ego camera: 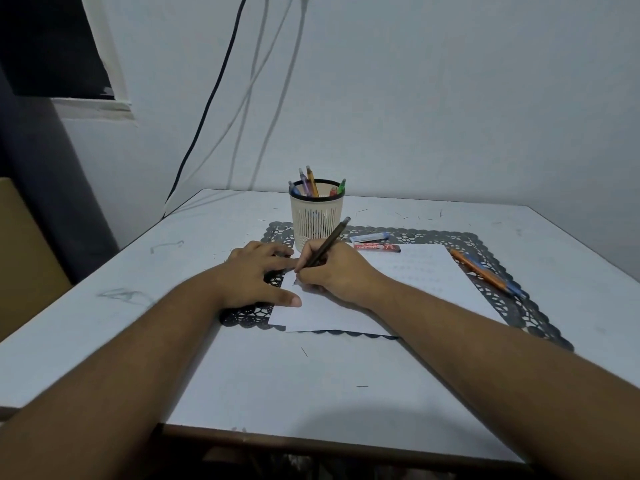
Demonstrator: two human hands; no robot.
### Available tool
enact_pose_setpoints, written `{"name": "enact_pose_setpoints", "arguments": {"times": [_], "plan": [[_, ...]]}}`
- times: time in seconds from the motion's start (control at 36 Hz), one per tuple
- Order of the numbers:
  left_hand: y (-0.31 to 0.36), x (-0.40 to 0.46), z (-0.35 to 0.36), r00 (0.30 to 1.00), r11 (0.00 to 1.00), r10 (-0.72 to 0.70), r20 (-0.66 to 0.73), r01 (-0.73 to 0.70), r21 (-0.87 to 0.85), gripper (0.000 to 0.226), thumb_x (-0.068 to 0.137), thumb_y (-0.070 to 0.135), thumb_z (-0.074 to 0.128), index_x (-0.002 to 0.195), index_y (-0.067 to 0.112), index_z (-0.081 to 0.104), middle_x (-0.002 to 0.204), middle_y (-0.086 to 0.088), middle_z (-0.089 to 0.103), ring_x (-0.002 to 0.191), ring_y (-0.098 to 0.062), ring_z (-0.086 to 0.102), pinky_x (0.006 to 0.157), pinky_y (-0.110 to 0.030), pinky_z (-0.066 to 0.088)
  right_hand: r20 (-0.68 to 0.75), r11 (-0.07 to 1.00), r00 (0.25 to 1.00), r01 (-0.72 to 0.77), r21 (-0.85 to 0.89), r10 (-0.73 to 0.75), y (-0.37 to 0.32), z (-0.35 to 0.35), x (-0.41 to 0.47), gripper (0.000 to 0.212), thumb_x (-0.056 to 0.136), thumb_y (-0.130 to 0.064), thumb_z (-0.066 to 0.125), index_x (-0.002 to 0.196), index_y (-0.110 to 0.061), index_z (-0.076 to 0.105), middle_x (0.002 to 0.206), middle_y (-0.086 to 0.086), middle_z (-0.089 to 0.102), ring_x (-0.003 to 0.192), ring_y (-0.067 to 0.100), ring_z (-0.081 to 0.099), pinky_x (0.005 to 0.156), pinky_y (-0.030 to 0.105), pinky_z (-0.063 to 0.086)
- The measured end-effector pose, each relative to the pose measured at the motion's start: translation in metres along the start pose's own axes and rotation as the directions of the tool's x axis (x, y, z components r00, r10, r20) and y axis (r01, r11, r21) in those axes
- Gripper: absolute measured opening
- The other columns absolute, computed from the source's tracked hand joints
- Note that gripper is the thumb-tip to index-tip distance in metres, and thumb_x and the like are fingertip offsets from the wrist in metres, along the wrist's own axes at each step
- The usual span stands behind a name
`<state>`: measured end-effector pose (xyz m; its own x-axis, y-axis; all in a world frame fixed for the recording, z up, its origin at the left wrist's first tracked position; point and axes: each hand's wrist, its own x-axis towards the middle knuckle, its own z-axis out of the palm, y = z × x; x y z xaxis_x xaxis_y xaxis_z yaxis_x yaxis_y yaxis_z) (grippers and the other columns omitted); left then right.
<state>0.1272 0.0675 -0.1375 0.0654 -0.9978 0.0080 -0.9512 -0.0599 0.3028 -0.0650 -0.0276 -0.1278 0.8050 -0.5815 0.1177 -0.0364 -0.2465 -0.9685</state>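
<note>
- The right hand (332, 271) was curled round a dark pencil (329, 245), pinching it low near the tip. The tip sat at the near-left part of the sheet of paper (415, 282) — so close to the edge that a stroke could have run off onto the lacy mat (512, 306) underneath
- The left hand (256, 275) lay flat with its fingers spread and nothing gripped, thumb on the sheet's left margin and fingers mostly on the mat. I judged that a light hold — had it lifted, the sheet could have skated under the pencil
- The mat's open pattern lay beneath the sheet, so hard pressure might have punched the point through or snapped the lead
- The pen cup (317, 220) stood just beyond both hands, and the pencil's top end leaned across it from where I stood. I could not tell whether they touched, but a big upstroke might have tipped it
- A red lead case (377, 248) lay at the sheet's far edge and an orange pen (485, 273) beside its right edge, both near enough for a sliding forearm to sweep them along the table (277, 375)
</note>
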Motion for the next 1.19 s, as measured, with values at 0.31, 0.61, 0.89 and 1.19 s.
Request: {"name": "enact_pose_setpoints", "arguments": {"times": [0.31, 0.61, 0.89, 1.19], "plan": [[0.003, -0.002, -0.001, 1.000, 0.999, -0.007, 0.005, 0.007, -0.032, 0.118, 0.041, 0.110, 0.036, 0.146, 0.055, 0.043, 0.157, 0.024, 0.030, 0.143, -0.005, 0.014, 0.120, -0.042, 0.010, -0.019, 0.999, 1.000, 0.002, -0.046, -0.003, 0.001, -0.002, -0.001, 0.013, 0.084, 0.011, 0.067, 0.082, -0.002, 0.065, 0.063, 0.005, 0.061, 0.057, 0.013, 0.057, 0.057, 0.022, 0.052], [0.002, 0.000, 0.000, 1.000, 1.000, -0.001, 0.000, 0.001, -0.013, 0.118, 0.042, 0.111, 0.034, 0.145, 0.055, 0.044, 0.157, 0.023, 0.031, 0.144, -0.008, 0.017, 0.120, -0.044, 0.013, -0.027, 0.997, 0.999, 0.025, -0.067, -0.027, 0.008, -0.001, 0.005, 0.021, 0.082, 0.008, 0.070, 0.075, -0.012, 0.068, 0.066, 0.006, 0.065, 0.066, 0.019, 0.063, 0.067, 0.031, 0.055], [0.002, -0.002, 0.000, 1.000, 1.000, -0.001, 0.004, 0.001, -0.030, 0.119, 0.041, 0.111, 0.035, 0.147, 0.056, 0.041, 0.158, 0.023, 0.030, 0.144, -0.006, 0.015, 0.120, -0.041, 0.010, -0.071, 0.974, 0.997, 0.008, 0.225, 0.008, 0.008, -0.007, 0.011, 0.013, 0.094, -0.002, 0.064, 0.081, -0.005, 0.065, 0.074, 0.015, 0.060, 0.067, 0.023, 0.057, 0.065, 0.032, 0.052], [0.002, -0.004, 0.000, 1.000, 0.998, -0.016, 0.015, 0.017, -0.066, 0.114, 0.045, 0.105, 0.048, 0.147, 0.056, 0.041, 0.158, 0.026, 0.028, 0.142, 0.002, 0.011, 0.119, -0.037, 0.006, -0.271, 0.619, 0.953, 0.132, 0.774, 0.137, -0.008, -0.045, 0.004, 0.031, 0.103, 0.008, 0.048, 0.124, -0.013, 0.058, 0.075, 0.010, 0.059, 0.057, 0.017, 0.050, 0.054, 0.029, 0.044]]}}
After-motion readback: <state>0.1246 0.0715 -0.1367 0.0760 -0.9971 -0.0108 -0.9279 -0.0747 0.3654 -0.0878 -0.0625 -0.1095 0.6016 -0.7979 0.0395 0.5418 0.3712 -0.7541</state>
